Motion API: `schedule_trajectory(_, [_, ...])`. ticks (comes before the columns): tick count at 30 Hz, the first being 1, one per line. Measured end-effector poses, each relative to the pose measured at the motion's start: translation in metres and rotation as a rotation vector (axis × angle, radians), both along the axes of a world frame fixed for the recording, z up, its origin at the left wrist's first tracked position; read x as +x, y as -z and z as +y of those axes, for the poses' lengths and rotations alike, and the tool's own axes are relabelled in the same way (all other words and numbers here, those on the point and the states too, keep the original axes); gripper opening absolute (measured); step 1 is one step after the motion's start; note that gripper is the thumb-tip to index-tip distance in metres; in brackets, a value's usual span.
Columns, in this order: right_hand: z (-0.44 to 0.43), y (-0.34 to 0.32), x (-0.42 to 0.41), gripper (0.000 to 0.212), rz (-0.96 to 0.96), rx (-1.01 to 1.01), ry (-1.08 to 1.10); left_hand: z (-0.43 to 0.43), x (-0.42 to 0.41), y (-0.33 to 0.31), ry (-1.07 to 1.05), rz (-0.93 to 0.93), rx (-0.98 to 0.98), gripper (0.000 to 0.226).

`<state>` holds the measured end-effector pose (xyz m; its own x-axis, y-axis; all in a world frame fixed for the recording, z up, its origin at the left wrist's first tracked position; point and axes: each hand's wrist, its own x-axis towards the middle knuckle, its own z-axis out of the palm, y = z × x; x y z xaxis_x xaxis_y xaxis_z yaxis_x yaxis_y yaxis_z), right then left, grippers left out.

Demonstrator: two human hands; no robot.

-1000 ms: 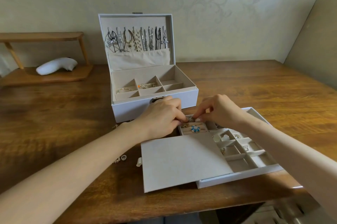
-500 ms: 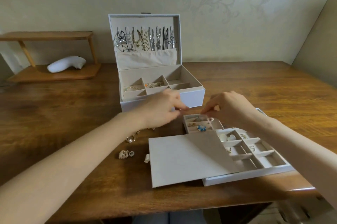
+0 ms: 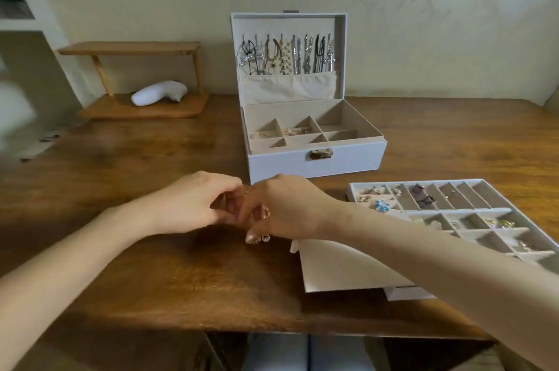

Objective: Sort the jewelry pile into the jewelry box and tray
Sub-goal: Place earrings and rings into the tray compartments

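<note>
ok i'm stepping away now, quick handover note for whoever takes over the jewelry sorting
Left hand: fingers curled against the right hand; whether it holds anything is hidden.
Right hand: seems to pinch a small gold piece.
Things: loose pieces on the table under the hands; jewelry box open behind them; tray to the right.
Done: necklaces hang in the lid; several box and tray compartments hold pieces.
Left: place the gold piece, then the loose ones.

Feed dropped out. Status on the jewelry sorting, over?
Left hand, right hand fingertips together, in front of jewelry box. Right hand pinches small gold piece. Few loose pieces on table beneath. Flat cover overlaps near end of tray.
</note>
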<state>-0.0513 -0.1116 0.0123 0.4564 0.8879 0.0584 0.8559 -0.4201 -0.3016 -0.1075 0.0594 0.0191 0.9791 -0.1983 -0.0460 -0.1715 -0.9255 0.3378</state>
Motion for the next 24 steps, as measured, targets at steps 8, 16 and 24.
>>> schedule_trajectory(8, [0.01,0.002,0.005,0.014,0.154,-0.064,0.011,-0.003,0.001,0.0,-0.086,-0.103,-0.158,0.013])
schedule_trajectory(16, [-0.013,-0.02,0.026,0.017,0.406,0.262,0.103,-0.02,0.016,-0.004,-0.266,0.08,-0.645,0.014])
schedule_trajectory(24, [-0.066,-0.032,0.054,0.034,0.256,0.44,0.222,-0.074,0.053,-0.014,-0.217,0.225,-1.161,0.012])
